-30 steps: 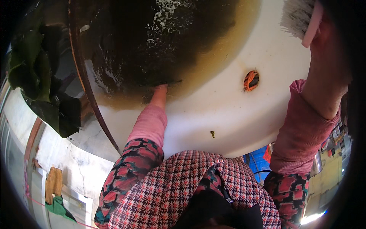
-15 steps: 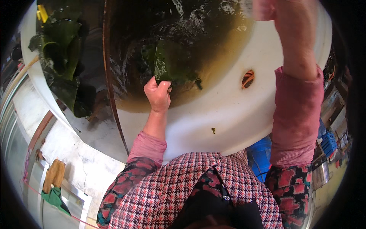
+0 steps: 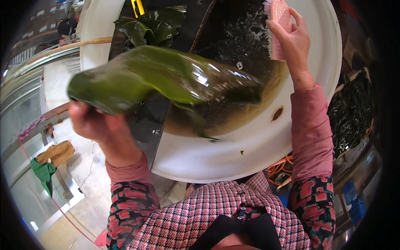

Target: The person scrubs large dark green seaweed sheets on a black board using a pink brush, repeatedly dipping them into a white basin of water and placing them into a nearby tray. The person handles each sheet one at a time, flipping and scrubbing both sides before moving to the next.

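My left hand [image 3: 104, 131], blurred by motion, is closed on one end of a wide, wet green kelp blade [image 3: 166, 75]. The blade stretches rightward in the air over a dark board and the brownish water [image 3: 233, 116] of a round white tub [image 3: 225, 160]. Part of its lower edge hangs down toward the water. Up at the right, over the tub's far side, my right hand [image 3: 298, 43] grips a pink scrubbing brush [image 3: 281, 18]. Its pale bristles face left, apart from the kelp.
More kelp [image 3: 154, 27] lies on the dark board at the far left, by a yellow object [image 3: 137, 7]. A hole [image 3: 277, 113] pierces the tub wall. Outside, at right, is a dark wet heap [image 3: 352, 112]. An orange hose [image 3: 279, 168] lies below the rim; a green cloth [image 3: 43, 173] hangs at left.
My left hand has lifted the kelp blade out of the water and swung it left. My right hand with the brush has come lower into view. The whole view has shifted.
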The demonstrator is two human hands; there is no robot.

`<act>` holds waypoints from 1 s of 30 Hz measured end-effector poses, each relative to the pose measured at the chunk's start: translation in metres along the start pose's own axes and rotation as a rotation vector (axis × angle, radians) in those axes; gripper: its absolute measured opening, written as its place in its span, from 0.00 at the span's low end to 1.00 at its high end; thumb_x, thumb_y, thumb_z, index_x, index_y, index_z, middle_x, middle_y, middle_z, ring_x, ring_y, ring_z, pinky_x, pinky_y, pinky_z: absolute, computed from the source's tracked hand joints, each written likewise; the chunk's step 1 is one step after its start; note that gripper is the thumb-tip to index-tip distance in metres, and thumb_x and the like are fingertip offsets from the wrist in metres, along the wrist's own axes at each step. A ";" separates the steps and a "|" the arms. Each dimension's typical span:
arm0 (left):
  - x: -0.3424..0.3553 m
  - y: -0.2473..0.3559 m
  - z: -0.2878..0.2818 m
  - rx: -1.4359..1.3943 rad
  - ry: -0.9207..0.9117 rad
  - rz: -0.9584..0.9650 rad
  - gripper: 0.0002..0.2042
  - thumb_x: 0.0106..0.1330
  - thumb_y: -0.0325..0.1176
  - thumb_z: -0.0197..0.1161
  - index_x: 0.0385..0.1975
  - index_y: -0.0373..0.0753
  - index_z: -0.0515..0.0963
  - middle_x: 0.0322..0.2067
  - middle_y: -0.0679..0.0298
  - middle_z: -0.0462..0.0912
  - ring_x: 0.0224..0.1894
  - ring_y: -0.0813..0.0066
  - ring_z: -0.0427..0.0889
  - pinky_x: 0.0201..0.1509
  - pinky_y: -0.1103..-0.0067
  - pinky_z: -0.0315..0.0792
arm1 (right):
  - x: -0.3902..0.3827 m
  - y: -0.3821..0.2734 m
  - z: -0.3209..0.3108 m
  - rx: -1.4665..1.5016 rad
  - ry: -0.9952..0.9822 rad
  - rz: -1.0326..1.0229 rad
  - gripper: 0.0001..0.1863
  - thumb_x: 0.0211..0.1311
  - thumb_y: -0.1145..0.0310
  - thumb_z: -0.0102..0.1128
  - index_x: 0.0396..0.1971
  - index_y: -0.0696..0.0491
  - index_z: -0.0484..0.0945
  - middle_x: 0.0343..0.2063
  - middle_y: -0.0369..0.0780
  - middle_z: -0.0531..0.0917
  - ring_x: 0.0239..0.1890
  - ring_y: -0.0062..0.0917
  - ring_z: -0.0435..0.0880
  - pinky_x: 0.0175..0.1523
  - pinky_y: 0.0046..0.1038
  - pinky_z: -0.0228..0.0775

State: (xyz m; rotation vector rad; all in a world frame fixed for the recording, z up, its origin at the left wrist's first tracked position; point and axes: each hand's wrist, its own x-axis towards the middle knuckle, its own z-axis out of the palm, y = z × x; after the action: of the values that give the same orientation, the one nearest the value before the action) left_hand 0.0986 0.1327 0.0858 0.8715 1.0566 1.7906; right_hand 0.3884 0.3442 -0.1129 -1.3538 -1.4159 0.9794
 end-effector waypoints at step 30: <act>-0.124 -0.309 -0.122 1.476 -0.004 -0.703 0.56 0.42 0.52 0.78 0.71 0.40 0.53 0.69 0.35 0.48 0.72 0.44 0.49 0.73 0.65 0.50 | -0.021 -0.050 -0.001 0.289 -0.060 -0.042 0.31 0.51 0.69 0.69 0.55 0.65 0.71 0.41 0.45 0.82 0.39 0.24 0.83 0.46 0.23 0.75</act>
State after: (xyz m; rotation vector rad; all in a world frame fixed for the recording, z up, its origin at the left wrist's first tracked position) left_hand 0.1401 0.0662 -0.2597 1.0405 2.3235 0.2050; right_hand 0.3751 0.3191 -0.0668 -1.0864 -1.2841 1.1555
